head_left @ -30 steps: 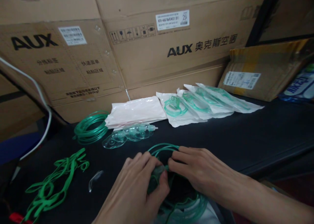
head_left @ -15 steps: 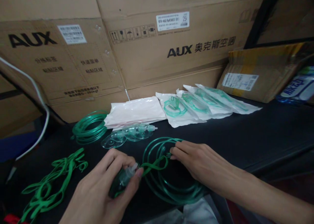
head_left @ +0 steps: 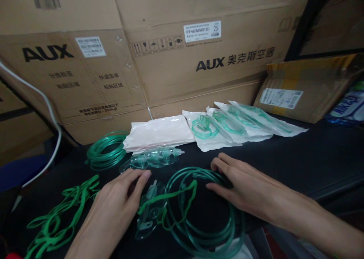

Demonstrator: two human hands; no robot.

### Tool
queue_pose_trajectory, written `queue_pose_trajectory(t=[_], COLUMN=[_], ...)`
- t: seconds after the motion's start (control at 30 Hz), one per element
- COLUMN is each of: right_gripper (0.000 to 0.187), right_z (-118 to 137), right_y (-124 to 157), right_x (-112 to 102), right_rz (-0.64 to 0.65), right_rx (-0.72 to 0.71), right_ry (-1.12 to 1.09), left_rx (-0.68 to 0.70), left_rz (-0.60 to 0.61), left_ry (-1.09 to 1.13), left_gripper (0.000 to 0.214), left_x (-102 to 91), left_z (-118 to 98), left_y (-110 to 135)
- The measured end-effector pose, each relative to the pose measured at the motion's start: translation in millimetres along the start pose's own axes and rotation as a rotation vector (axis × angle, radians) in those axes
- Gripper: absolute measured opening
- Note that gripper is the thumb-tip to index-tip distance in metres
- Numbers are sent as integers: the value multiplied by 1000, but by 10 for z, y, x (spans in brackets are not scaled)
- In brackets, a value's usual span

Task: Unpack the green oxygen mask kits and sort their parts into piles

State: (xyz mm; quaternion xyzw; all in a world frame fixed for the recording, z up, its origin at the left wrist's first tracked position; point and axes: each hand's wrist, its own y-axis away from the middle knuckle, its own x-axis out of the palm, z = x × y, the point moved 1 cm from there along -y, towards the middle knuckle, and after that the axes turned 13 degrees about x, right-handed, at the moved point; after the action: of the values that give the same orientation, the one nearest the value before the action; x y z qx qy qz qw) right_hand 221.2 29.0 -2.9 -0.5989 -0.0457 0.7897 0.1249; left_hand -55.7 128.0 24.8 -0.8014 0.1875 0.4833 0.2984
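The mask [head_left: 148, 219] already has its green strap [head_left: 178, 193] but lies unbagged on the surface [head_left: 284, 156], just left of the coiled tube [head_left: 233, 217], while four far bags [head_left: 237, 126] hold green tubing. Its long axis runs near to far, nozzle [head_left: 155, 183] pointing far. The right hand's [head_left: 236, 179] grip is parted around the coil's far edge; whether the left hand's [head_left: 122, 192] pinches anything, I cannot tell.

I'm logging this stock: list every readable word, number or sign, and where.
"AUX": left cardboard panel
"分拣标签 粘贴区域": left cardboard panel
"快递面单 粘贴区域": left cardboard panel
"300kgf": left cardboard panel
"AUX 奥克斯空调": right cardboard panel
"KFR-46G": white label
"25": white label
Arrow, glass, umbrella signs: right cardboard panel
Too small or blurred: remaining print, barcode label, taped-box label, blue package
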Motion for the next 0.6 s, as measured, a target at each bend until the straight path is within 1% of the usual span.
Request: queue_pose_trajectory(t=[0.1,0.17,0.27,0.33,0.4,0.47,0.53,0.6], right_gripper=[13,12,12,12,14,18,22,24], right_z=[-104,-180,-297,-362,-397,-386,-323,-222], right_y=[-25,-67,-153,-214,-262,-287,-287,-273], right_x=[63,80,58,9,-86,-236,-428,-622], right_rz=[7,9,37,40,5,-60,-131,-189], right_rx=[-38,-52,-22,9,27,46,54,20], right_ry=[34,41,18,-24,-75,-122,-175,-253], left_rx=[27,97,219,269,294,303,307,303], left_rz=[-86,-118,-153,-179,-196,-198,-183,-160], left_ry=[-37,-29,-17,-31,-53,-70,-78,-74], left_gripper=[50,46,41,40,40,40,39,40], left_x=[-4,15,48,55,52,49,60,81], left_z=[-57,-112,-195,-241,-274,-294,-310,-340], left_y=[-25,-33,-38,-48,-73,-115,-171,-237])
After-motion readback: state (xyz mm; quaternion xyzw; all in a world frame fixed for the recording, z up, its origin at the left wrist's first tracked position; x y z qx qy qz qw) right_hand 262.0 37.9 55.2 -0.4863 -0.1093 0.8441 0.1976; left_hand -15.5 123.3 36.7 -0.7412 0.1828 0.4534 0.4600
